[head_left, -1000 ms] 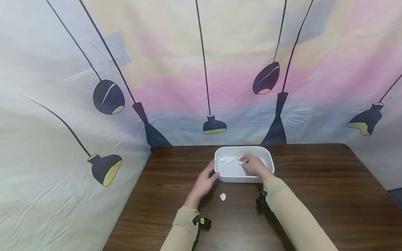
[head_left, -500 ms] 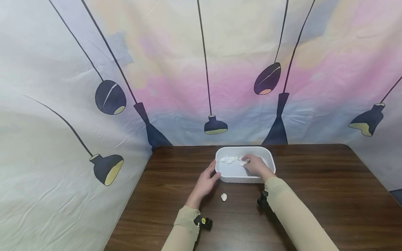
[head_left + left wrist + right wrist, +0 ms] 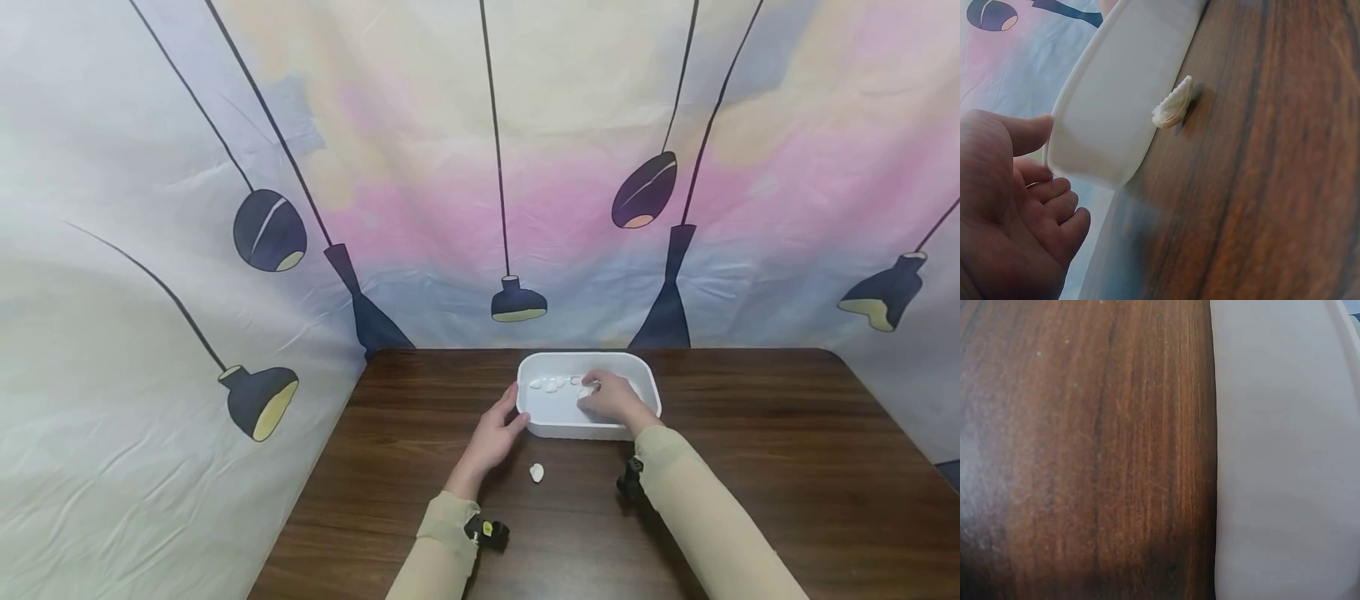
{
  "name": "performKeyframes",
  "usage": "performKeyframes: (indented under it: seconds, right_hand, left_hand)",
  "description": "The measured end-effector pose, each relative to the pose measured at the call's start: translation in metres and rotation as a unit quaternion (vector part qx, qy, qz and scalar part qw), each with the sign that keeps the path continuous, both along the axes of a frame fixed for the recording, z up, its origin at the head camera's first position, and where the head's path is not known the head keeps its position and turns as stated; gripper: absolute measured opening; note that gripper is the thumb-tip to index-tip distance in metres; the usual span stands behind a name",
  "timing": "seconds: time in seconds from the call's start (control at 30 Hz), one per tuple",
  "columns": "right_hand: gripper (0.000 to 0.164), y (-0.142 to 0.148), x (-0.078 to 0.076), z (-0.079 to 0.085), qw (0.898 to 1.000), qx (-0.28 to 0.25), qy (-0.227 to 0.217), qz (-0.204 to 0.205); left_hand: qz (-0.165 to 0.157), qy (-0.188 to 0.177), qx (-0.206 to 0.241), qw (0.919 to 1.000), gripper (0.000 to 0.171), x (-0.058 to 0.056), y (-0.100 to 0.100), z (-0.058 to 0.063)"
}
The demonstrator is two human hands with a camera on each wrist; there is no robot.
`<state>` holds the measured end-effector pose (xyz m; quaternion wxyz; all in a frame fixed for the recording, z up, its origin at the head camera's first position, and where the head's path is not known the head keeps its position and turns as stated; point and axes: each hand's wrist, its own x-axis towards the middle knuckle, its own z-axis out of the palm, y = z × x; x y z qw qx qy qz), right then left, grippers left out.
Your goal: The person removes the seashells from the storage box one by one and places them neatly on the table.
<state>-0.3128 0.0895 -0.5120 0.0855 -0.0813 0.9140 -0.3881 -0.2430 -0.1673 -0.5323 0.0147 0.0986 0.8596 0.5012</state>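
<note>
A white plastic tray [image 3: 558, 431] stands near the table's far edge. My left hand [image 3: 491, 437] holds its left end, with the thumb at the front corner and fingers along the side; the left wrist view shows the thumb against the rim. Inside the tray, my right hand [image 3: 611, 396] pinches a white seashell [image 3: 583, 392] low over the floor. Several more seashells [image 3: 551, 386] lie in a row along the tray's back. One loose seashell [image 3: 1174, 105] rests on the table in front of the tray. The right wrist view misses the right hand, showing only the tray's outer wall [image 3: 1288, 456] and wood.
The dark wood table [image 3: 750, 467] reaches back to a printed cloth [image 3: 420, 167] with painted lamps. Small black cameras are strapped on both wrists, the left one [image 3: 487, 531] above the tabletop. Beige sleeves [image 3: 708, 500] cover the forearms.
My right hand's fingers have shifted slightly within the tray, bringing the pinched seashell a little nearer the front. The left hand stays at the tray's end. The head view has drifted slightly.
</note>
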Motion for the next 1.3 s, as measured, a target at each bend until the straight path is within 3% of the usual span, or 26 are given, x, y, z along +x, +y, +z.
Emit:
performKeyframes:
  seconds: [0.37, 0.87, 1.3]
  right_hand:
    - [0.030, 0.0019, -0.0033, -0.0037, 1.000, 0.019, 0.008, 0.020]
    - [0.037, 0.0001, -0.0026, -0.0069, 0.999, 0.022, 0.005, 0.023]
    - [0.030, -0.0023, -0.0063, -0.0085, 0.999, 0.035, 0.003, 0.029]
  left_hand:
    - [-0.003, 0.003, 0.001, 1.0000, 0.064, -0.0005, 0.0018, -0.0004]
    - [-0.006, 0.008, 0.000, 1.0000, 0.063, 0.0003, 0.0014, 0.0013]
    - [0.000, 0.003, -0.001, 1.0000, 0.063, 0.0023, 0.0004, 0.0033]
